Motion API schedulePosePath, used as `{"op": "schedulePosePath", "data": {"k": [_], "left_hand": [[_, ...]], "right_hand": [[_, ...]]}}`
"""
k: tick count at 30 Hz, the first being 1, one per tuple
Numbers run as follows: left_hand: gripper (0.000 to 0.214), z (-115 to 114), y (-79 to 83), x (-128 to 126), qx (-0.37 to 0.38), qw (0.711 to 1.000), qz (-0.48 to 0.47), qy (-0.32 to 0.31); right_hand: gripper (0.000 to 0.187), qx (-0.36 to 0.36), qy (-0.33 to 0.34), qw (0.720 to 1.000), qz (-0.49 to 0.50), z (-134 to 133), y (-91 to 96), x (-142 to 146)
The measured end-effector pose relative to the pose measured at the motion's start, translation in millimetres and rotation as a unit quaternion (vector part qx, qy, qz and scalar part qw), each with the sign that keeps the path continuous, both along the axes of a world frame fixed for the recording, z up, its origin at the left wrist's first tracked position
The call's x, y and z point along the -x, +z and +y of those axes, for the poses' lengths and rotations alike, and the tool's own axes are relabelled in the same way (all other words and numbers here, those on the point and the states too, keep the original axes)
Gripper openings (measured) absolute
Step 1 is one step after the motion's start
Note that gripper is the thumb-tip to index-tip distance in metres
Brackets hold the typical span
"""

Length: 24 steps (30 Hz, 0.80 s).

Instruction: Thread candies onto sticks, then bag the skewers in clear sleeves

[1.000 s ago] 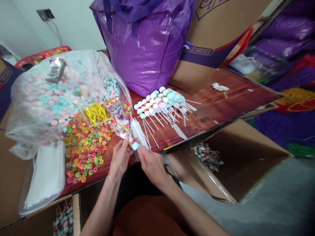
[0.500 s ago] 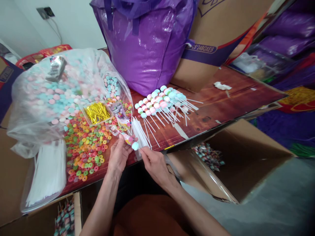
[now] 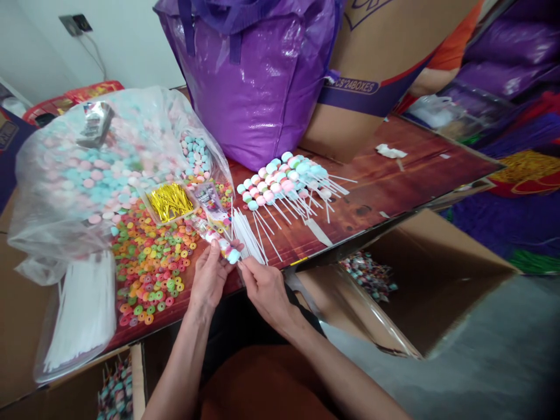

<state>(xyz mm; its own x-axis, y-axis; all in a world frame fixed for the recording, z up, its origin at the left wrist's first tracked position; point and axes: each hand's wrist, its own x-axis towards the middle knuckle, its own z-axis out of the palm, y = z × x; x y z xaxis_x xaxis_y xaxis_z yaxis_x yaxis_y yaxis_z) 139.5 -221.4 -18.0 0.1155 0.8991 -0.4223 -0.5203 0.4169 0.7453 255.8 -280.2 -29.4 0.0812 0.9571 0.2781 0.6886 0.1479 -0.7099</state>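
Note:
My left hand (image 3: pixel 209 277) is closed on a small printed clear plastic wrapper (image 3: pixel 213 235) over the table's front edge. A marshmallow skewer (image 3: pixel 233 256) lies inside the wrapper, its pale blue end showing at the wrapper's mouth. The fingers of my right hand (image 3: pixel 266 286) pinch the skewer's stick close to that end; the stick itself is mostly hidden. Just beyond my hands lies a bundle of white sticks (image 3: pixel 247 233). Finished-looking marshmallow skewers (image 3: pixel 280 181) are piled behind it. Left of my hands spread loose ring candies (image 3: pixel 153 268).
A tray of gold twist ties (image 3: pixel 170 202) and a stack of printed wrappers (image 3: pixel 212 204) sit among the candies. Behind are a big bag of marshmallows (image 3: pixel 87 169) and a purple bag (image 3: pixel 254 87). An open carton (image 3: pixel 437 280) stands below right; white sticks (image 3: pixel 81 315) lie left.
My right hand has moved left toward my left hand, and the skewer has slid deeper into the wrapper. The whole view has shifted slightly.

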Motion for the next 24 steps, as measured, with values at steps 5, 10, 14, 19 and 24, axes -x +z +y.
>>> {"op": "schedulePosePath", "data": {"k": [5, 10, 14, 19, 24], "left_hand": [[0.031, 7, 0.7, 5, 0.002, 1.000, -0.011, 0.012], [0.026, 6, -3.6, 1, 0.023, 0.998, -0.015, 0.063], [0.028, 4, -4.8, -3, 0.029, 0.996, -0.015, 0.082], [0.030, 0, -6.6, -7, 0.024, 0.997, -0.014, 0.076], [0.026, -2, -8.4, -10, 0.029, 0.996, -0.016, 0.082]], "right_hand": [[0.031, 0.017, -0.019, 0.999, 0.023, -4, -1.2, -6], [0.030, 0.002, -0.016, 0.996, 0.083, -4, -2.9, -6], [0.031, -0.046, 0.004, 0.993, 0.110, -5, -7.0, -5], [0.034, -0.063, 0.000, 0.995, 0.072, -3, -12.6, -5], [0.037, -0.075, -0.015, 0.997, -0.016, -3, -17.8, -1]]}}
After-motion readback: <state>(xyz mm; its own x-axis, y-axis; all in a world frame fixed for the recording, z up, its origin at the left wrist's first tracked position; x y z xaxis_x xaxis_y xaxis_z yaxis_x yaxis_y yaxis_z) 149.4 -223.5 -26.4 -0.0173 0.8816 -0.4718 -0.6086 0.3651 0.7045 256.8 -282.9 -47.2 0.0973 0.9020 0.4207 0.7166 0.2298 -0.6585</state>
